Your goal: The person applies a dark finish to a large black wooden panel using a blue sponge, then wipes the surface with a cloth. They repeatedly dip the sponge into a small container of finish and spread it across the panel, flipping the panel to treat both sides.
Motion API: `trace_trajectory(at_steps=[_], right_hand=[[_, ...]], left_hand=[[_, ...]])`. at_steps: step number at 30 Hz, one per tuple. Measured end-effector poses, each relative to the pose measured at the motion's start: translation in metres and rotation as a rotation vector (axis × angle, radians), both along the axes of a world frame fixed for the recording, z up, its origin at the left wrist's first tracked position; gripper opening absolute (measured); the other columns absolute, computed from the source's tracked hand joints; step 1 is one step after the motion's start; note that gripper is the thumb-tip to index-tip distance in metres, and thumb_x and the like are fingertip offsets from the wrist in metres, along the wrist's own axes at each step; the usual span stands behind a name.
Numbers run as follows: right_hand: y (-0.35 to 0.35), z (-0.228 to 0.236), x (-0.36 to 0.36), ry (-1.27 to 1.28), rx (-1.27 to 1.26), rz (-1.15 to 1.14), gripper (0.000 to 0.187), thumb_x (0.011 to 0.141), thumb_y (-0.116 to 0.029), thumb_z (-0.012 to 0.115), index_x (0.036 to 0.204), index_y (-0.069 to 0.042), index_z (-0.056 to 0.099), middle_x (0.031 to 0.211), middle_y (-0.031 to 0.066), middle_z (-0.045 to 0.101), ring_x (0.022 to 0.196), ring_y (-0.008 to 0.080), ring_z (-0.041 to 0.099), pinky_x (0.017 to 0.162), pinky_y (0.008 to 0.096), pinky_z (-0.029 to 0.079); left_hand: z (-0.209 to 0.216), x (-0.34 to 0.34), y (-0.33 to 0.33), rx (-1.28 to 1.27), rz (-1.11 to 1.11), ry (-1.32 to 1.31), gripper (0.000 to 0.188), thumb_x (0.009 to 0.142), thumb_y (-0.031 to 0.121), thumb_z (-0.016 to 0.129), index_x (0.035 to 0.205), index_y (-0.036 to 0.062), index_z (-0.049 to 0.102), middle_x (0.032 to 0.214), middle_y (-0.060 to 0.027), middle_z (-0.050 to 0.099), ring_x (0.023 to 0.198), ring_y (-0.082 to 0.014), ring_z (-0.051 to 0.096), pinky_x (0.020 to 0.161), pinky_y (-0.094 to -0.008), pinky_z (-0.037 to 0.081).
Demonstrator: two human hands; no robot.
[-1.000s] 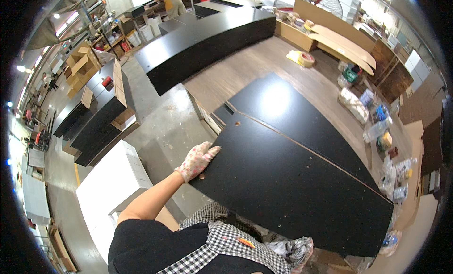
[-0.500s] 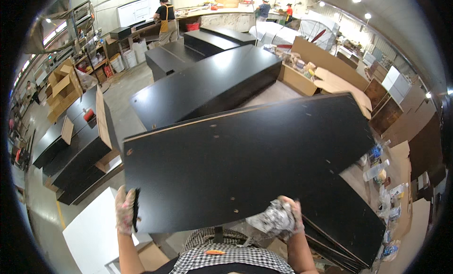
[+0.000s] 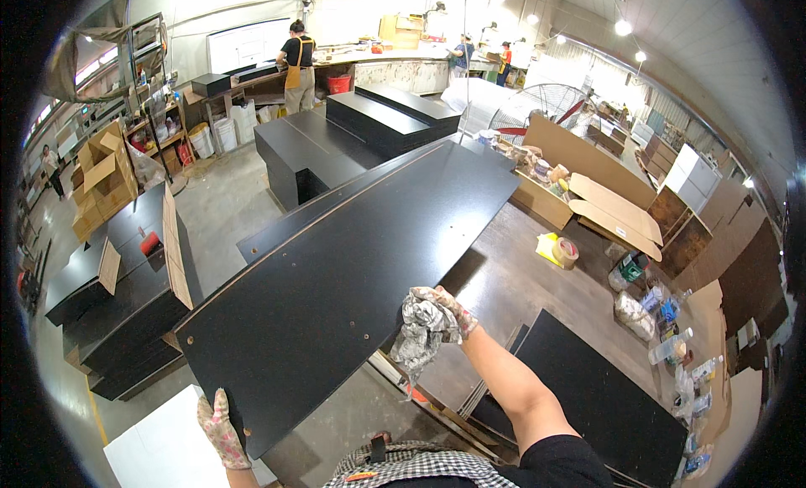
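A long black panel [image 3: 336, 261] with small drilled holes slants from near left to far right in front of me. My left hand [image 3: 222, 429], in a patterned glove, grips its near-left end, fingertips up; the fingers behind the edge are hidden. My right hand [image 3: 456, 312], also gloved, holds a crumpled grey-white rag [image 3: 422, 333] against the panel's near long edge. The panel's far end rests on or just above another black panel [image 3: 256, 246], showing along its far side; I cannot tell which.
Black panels [image 3: 600, 396] lie stacked at the near right. Stacked black boards [image 3: 126, 295] stand left, above a white board [image 3: 159, 438]. A tape roll [image 3: 565, 253] lies on the table [image 3: 512, 270], with bottles [image 3: 670, 347] at its right. A person [image 3: 298, 64] works at the far bench.
The panel has swung round, its right end going far and its left end coming nearer. My right hand and the rag have moved up and left, and more of the table shows.
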State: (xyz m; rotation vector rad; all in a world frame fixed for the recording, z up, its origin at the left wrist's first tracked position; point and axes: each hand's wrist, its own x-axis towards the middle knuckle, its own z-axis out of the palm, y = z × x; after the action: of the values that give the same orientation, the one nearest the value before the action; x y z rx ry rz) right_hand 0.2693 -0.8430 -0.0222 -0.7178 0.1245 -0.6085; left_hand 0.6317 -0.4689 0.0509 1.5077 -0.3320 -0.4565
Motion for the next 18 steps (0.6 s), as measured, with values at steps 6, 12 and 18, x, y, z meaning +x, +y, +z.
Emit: trace_trajectory(at_steps=[6, 12, 18], right_hand=[[-0.033, 0.031, 0.009, 0.238, 0.025, -0.069, 0.049, 0.086, -0.029, 0.078, 0.122, 0.003, 0.066, 0.112, 0.0141, 0.071, 0.096, 0.0241, 0.072, 0.085, 0.0378, 0.061], [-0.068, 0.054, 0.01, 0.239, 0.007, -0.165, 0.038, 0.094, -0.018, 0.067, 0.124, 0.004, 0.062, 0.115, 0.0149, 0.07, 0.098, 0.0255, 0.071, 0.088, 0.0397, 0.059], [-0.101, 0.066, 0.013, 0.895, -0.414, -0.556, 0.025, 0.096, -0.028, 0.067, 0.097, -0.004, 0.074, 0.088, 0.0062, 0.073, 0.073, 0.0156, 0.068, 0.072, 0.0314, 0.059]], left_hand=[[-0.005, 0.009, -0.045, 0.005, -0.072, -0.051, 0.05, 0.094, 0.027, 0.07, 0.123, -0.0109, 0.056, 0.097, -0.0102, 0.066, 0.088, -0.0164, 0.062, 0.085, -0.0293, 0.051], [-0.011, 0.009, -0.101, -0.016, -0.108, -0.123, 0.06, 0.095, 0.032, 0.069, 0.13, -0.0138, 0.052, 0.119, -0.018, 0.063, 0.103, -0.0218, 0.062, 0.092, -0.0312, 0.05], [-0.019, 0.009, -0.157, -0.051, -0.15, -0.099, 0.058, 0.096, 0.03, 0.067, 0.137, -0.0075, 0.048, 0.122, -0.0139, 0.06, 0.104, -0.0184, 0.061, 0.089, -0.0295, 0.052]])
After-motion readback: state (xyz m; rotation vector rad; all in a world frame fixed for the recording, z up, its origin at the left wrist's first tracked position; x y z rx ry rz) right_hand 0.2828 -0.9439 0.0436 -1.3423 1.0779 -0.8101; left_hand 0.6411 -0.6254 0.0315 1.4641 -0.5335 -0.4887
